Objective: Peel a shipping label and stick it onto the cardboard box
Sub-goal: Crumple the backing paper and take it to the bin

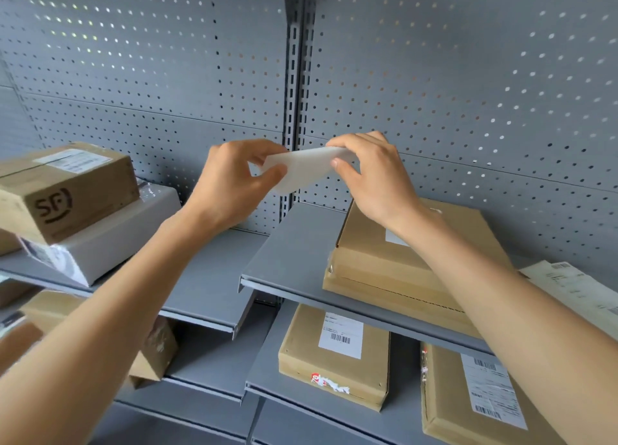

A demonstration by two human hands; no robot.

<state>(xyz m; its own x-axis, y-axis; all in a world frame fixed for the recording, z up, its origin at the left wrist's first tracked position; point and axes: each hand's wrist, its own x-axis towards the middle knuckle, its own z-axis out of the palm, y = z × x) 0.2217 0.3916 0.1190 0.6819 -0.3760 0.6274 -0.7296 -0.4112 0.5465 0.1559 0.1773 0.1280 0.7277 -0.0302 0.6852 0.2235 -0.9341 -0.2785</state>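
A white shipping label sheet (302, 168) is held up in front of the grey pegboard wall, its blank side toward me. My left hand (230, 183) pinches its left edge between thumb and fingers. My right hand (374, 177) pinches its upper right corner. Below my right wrist a flat cardboard box (394, 264) lies on the upper right shelf (287, 254), with a small white patch on its top partly hidden by my forearm.
On the left shelf a brown box marked SF (63, 190) sits on a white parcel (110, 237). Printed papers (575, 290) lie at the right edge. Two labelled cardboard boxes (337, 354) (481, 397) rest on the lower shelf, and another box (157, 351) lower left.
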